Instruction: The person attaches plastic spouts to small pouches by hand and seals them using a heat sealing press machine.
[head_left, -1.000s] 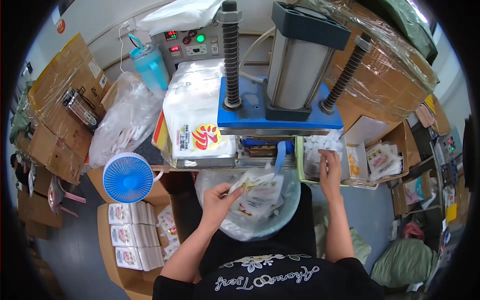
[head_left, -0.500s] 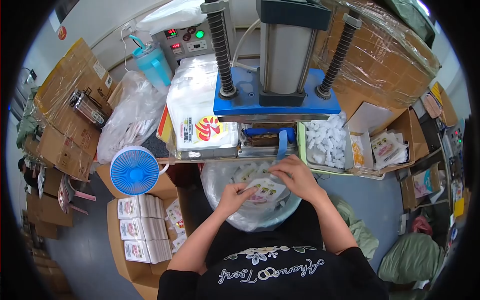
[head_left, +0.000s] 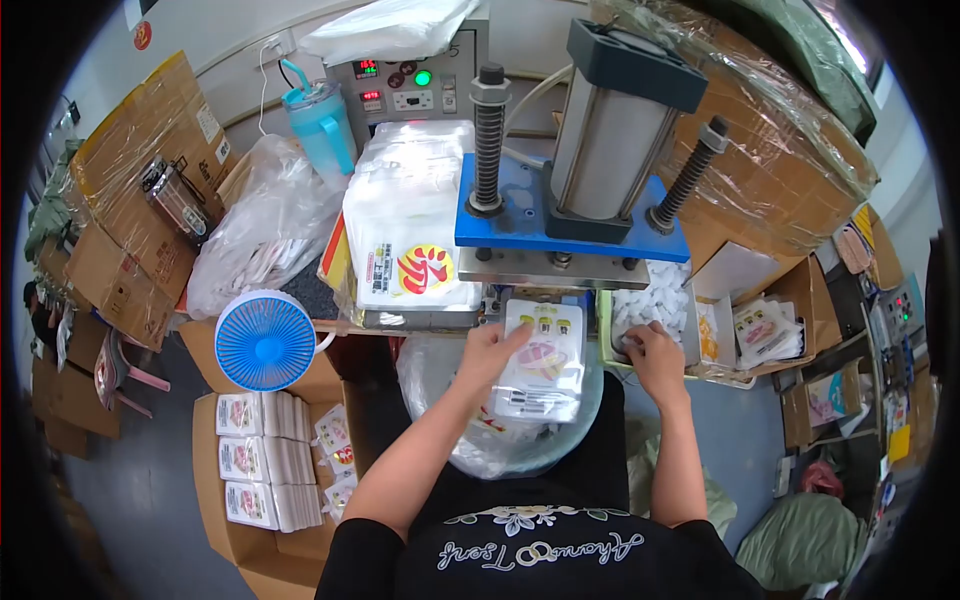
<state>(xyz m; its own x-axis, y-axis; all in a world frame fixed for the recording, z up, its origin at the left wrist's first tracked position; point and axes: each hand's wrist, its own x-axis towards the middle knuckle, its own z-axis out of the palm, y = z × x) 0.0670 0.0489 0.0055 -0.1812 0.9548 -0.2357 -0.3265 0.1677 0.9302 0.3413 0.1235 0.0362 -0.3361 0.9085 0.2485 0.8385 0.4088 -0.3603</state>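
My left hand grips a printed plastic pouch by its left edge. The pouch stands tilted in front of the press, its upper end close under the raised blue plate. My right hand is at the front of a green tray heaped with small white plastic pieces. Its fingers are curled together there, and what is between them is mostly hidden. Below the pouch, a round tub lined with clear plastic holds more pouches, partly covered by my left arm and the pouch.
A stack of white printed bags lies left of the press. A blue fan sticks out at the table edge, above a carton of bundled pouches. Right of the tray are a bin of orange pieces and a box of pouches.
My left hand has raised the pouch from over the tub to the press. My right hand has let go of the pouch and moved right to the tray. The press's plate appears higher.
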